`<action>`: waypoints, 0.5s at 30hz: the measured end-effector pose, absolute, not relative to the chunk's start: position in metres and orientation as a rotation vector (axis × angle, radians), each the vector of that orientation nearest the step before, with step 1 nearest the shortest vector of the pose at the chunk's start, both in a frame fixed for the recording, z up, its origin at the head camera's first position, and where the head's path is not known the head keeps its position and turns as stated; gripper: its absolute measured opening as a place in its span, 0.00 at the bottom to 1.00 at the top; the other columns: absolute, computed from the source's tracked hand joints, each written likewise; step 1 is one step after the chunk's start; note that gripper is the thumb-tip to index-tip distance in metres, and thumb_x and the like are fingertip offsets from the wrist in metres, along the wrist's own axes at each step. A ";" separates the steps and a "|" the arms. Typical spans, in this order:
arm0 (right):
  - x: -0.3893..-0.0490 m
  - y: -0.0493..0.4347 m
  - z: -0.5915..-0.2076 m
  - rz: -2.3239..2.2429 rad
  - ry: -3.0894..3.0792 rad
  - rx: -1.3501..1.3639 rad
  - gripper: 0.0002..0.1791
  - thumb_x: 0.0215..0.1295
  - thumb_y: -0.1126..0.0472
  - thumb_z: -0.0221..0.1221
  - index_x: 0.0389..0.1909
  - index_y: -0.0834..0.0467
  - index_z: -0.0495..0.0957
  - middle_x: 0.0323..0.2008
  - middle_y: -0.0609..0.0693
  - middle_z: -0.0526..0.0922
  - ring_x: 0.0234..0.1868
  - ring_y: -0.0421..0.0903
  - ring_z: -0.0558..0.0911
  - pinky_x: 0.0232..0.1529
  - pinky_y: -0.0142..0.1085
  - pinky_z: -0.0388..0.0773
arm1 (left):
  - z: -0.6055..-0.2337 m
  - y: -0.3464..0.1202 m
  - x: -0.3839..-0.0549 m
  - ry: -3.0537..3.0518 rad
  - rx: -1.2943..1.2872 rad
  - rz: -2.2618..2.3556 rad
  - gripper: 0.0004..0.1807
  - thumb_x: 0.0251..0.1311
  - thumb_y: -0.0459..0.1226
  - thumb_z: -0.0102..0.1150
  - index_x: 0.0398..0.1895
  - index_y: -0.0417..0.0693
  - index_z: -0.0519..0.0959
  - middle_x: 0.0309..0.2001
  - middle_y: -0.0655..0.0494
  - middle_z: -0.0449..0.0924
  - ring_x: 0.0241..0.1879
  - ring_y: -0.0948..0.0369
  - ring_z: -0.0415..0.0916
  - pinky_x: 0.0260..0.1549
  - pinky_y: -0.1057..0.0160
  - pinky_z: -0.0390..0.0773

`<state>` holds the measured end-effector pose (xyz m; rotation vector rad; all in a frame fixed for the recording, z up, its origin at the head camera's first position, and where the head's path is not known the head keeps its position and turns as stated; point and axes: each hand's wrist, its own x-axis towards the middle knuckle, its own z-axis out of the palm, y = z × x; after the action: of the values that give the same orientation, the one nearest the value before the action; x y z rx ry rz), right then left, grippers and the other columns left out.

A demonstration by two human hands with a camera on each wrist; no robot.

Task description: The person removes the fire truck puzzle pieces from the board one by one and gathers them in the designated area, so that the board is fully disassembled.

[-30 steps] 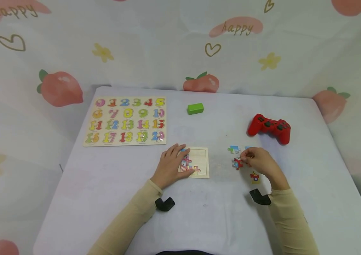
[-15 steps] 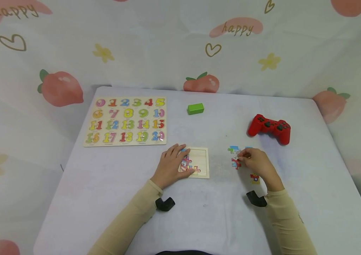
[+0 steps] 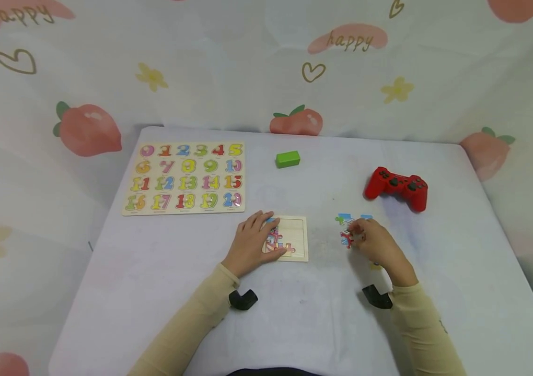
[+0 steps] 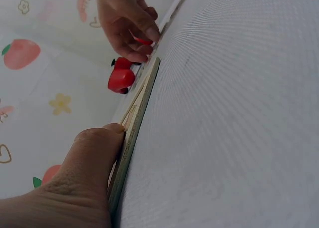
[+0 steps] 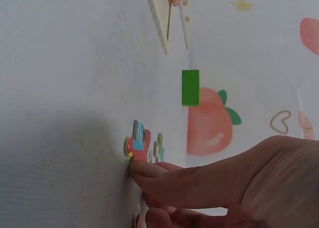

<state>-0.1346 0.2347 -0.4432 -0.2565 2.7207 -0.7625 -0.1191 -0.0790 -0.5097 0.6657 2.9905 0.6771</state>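
Observation:
My left hand [image 3: 247, 243] rests on a small square wooden puzzle tray [image 3: 297, 235], fingers spread over its left side and thumb along the lower edge. A few pink-and-blue pieces [image 3: 273, 240] sit in the tray's left and lower part, partly hidden by that hand. In the left wrist view the thumb presses on the rim of the tray [image 4: 130, 146]. To the right, my right hand [image 3: 377, 243] pinches a red-and-blue puzzle piece [image 3: 346, 240] at the tabletop. The right wrist view shows thumb and fingers at the edge of this puzzle piece [image 5: 139, 147].
Other loose puzzle pieces [image 3: 344, 217] lie around the right hand, some partly covered by it. A red game controller [image 3: 397, 188] is behind them. At the back stand a green block [image 3: 287, 159] and, to the left, a wooden number board [image 3: 184, 177].
My right hand has shifted slightly left and the red-and-blue piece has slid a little left with it. The left hand stays in place on the tray.

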 end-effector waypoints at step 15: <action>-0.134 0.223 -0.424 -0.751 2.649 -0.321 0.14 0.61 0.69 0.58 0.48 0.65 0.75 0.42 0.60 0.78 0.37 0.50 0.77 0.35 0.41 0.75 | -0.513 -0.080 -0.120 3.013 0.699 0.667 0.42 0.55 0.66 0.54 0.68 0.56 0.66 0.70 0.57 0.60 0.71 0.53 0.53 0.61 0.48 0.62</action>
<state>-0.1337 0.2229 -0.4239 -0.3208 2.6494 -0.7509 -0.1200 -0.0798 -0.5134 0.6992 3.0129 0.6669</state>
